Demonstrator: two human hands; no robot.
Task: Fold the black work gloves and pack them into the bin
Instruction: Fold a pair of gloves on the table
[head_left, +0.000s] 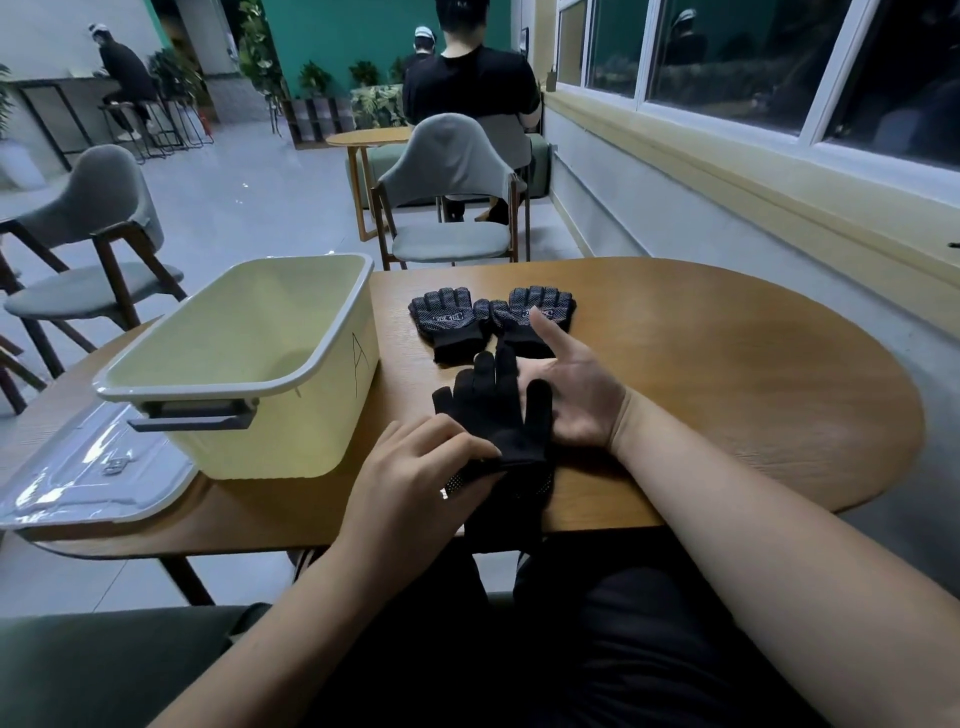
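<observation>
Glove in work: black glove (491, 410) lies at the centre of the frame near the table's front edge, fingertips pointing toward the top of the frame, plain side up; some dotted fabric shows at its lower end.
Left hand: left hand (415, 467) comes in from the lower left, its fingers curled down and pinching the black glove at its lower end.
Right hand: right hand (576, 400) lies palm up just right of centre, released and grasping nothing, fingers straight under the black glove's fingers, thumb stretched out.
Other gloves: two dotted gloves (447, 322) lie flat side by side above centre, dotted palms up, touching each other, just beyond the right hand.
Bin: pale yellow bin (270, 441) stands left of centre on the table, close to the gloves, a grey handle on its near end and a letter A on its side.
Lid: clear lid (88, 467) lies at the lower left, beside the bin.
Table: rounded wooden table (727, 389) carries all of it.
Background: grey chair (452, 208) stands beyond the table at the upper centre.
</observation>
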